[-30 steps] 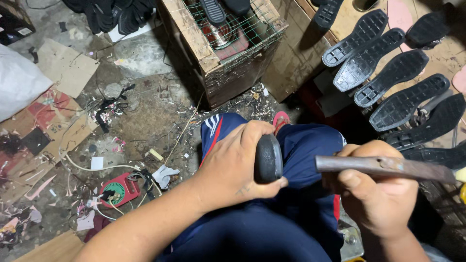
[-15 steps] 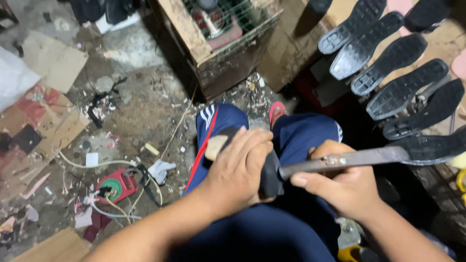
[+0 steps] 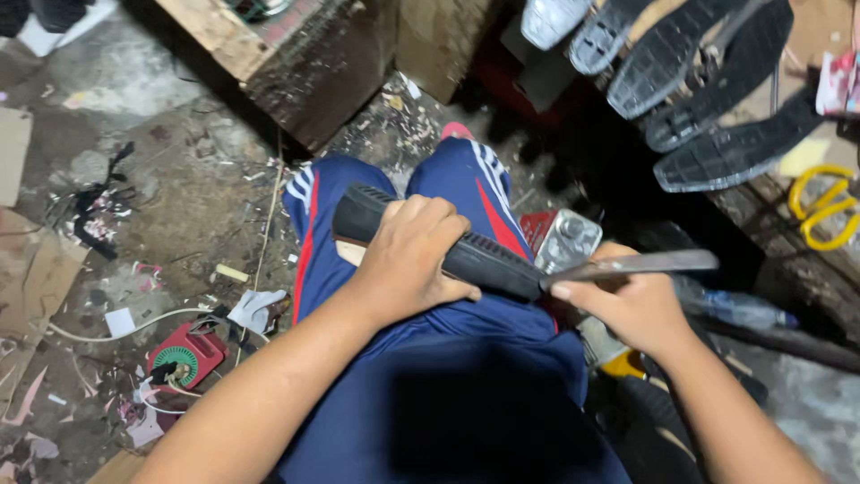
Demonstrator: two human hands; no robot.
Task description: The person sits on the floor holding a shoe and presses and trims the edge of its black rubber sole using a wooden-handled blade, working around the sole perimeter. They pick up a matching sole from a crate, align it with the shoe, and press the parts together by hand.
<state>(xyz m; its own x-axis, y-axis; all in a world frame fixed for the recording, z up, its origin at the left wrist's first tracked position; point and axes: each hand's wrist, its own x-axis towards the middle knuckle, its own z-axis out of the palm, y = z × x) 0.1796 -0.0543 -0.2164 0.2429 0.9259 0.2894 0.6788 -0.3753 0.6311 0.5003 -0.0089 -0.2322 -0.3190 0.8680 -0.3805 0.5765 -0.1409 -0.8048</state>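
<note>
Left grip (image 3: 408, 260) clasping black sole (image 3: 475, 255), right hand (image 3: 632, 305) — probably a knife (image 3: 645, 263)

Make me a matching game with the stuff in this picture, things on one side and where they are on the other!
Things:
1. black rubber shoe sole
2. flat metal blade
3. yellow-handled scissors
4. small red box

Places:
A. on the dirty floor, by a white cable
B. on the bench at the right edge
C. across the lap, under the left hand
D. in the right hand

Pairs: 1-C, 2-D, 3-B, 4-A
</note>
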